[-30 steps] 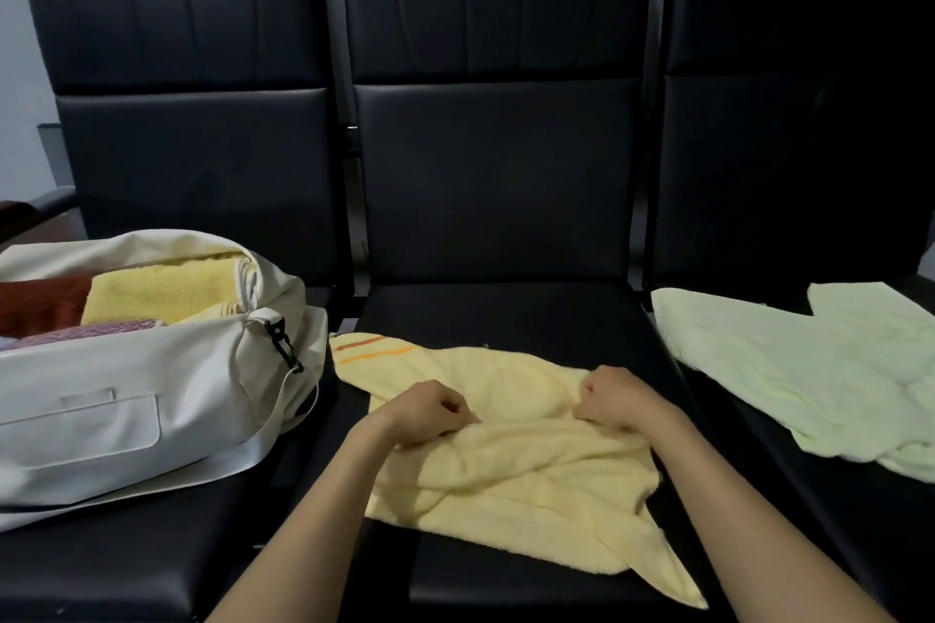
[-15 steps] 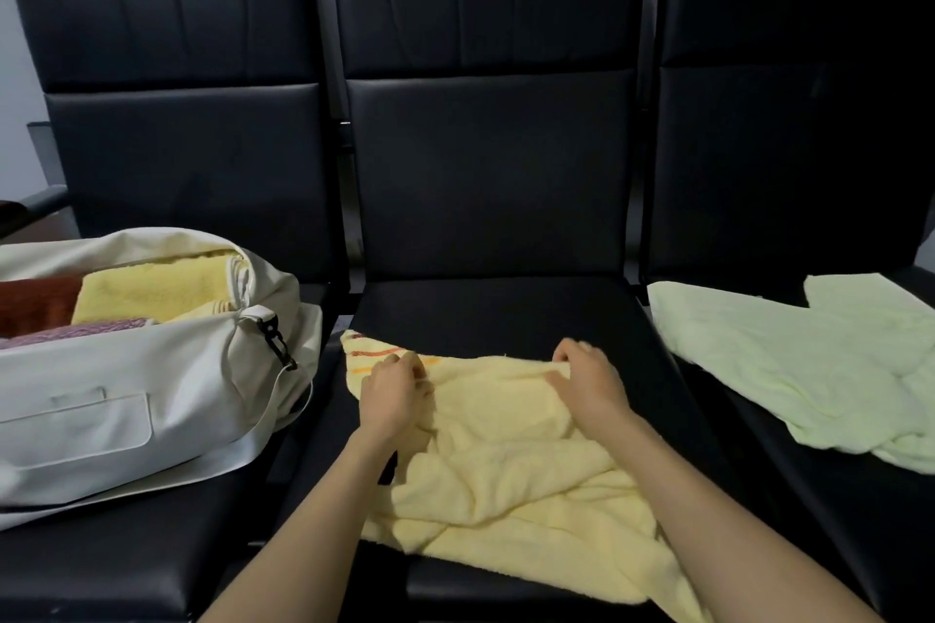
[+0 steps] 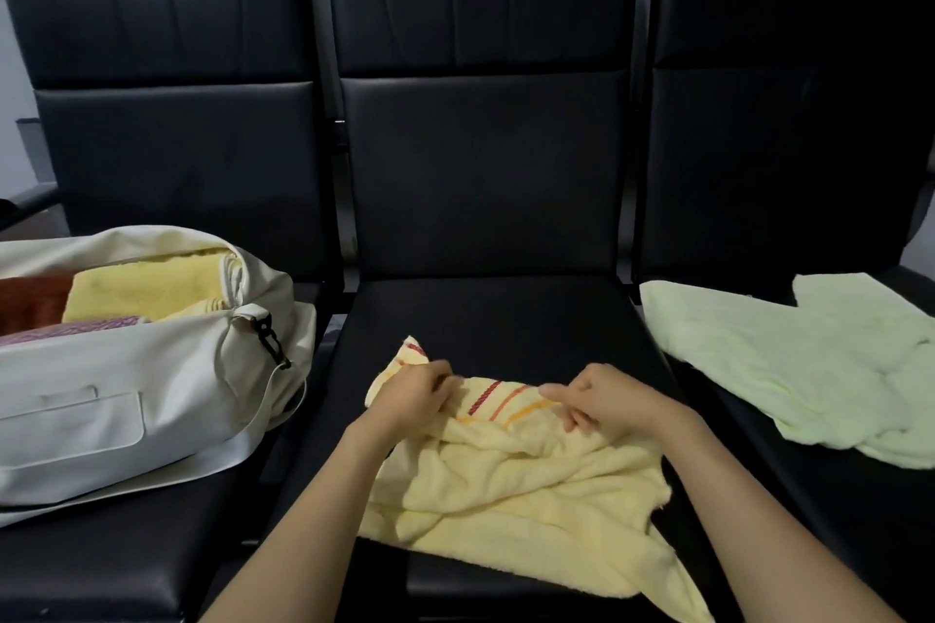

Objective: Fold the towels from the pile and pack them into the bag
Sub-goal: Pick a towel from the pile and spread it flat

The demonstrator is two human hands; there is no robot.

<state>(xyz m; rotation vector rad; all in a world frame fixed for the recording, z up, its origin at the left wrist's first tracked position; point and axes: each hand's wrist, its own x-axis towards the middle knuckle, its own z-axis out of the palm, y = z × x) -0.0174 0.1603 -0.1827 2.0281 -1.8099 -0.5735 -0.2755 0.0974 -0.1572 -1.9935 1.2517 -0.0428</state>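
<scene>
A crumpled pale yellow towel (image 3: 506, 486) with red and orange stripes lies on the middle black seat (image 3: 485, 314). My left hand (image 3: 412, 395) grips its far left edge by the striped corner. My right hand (image 3: 602, 400) pinches the far edge at the stripes, thumb and forefinger together. A white bag (image 3: 126, 395) sits open on the left seat, with a folded yellow towel (image 3: 146, 288), a rust one (image 3: 30, 299) and a pinkish one (image 3: 66, 329) inside. Pale green towels (image 3: 799, 364) lie spread on the right seat.
Three black padded chairs stand in a row with tall backs (image 3: 485, 91). The bag's strap (image 3: 243, 450) hangs toward the gap between the left and middle seats. An armrest (image 3: 25, 202) shows at the far left.
Both hands have shifted along the yellow towel's far edge. The striped end, flat at the left a second ago, is now bunched up between the hands.
</scene>
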